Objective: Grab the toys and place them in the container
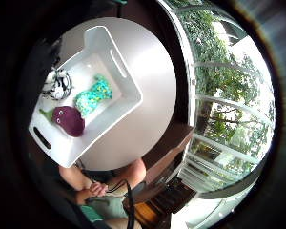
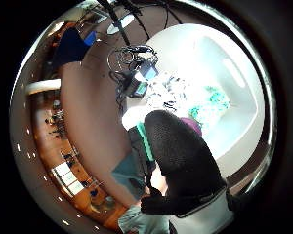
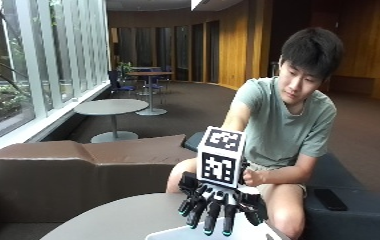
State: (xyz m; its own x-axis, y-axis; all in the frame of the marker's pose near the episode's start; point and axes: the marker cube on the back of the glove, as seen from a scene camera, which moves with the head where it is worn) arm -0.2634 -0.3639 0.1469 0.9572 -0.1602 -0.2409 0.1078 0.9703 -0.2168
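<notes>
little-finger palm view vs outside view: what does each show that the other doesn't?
Only the little-finger palm view shows the tray's contents: a purple plush toy, a teal speckled toy and a black-and-white striped toy, all lying inside the white tray, plus the round table's full top.

Only the outside view shows the gloved right hand itself, fingers spread and pointing down above the tray, holding nothing.

Both show the white tray (only its near rim in the outside view), the round table and the seated person.
</notes>
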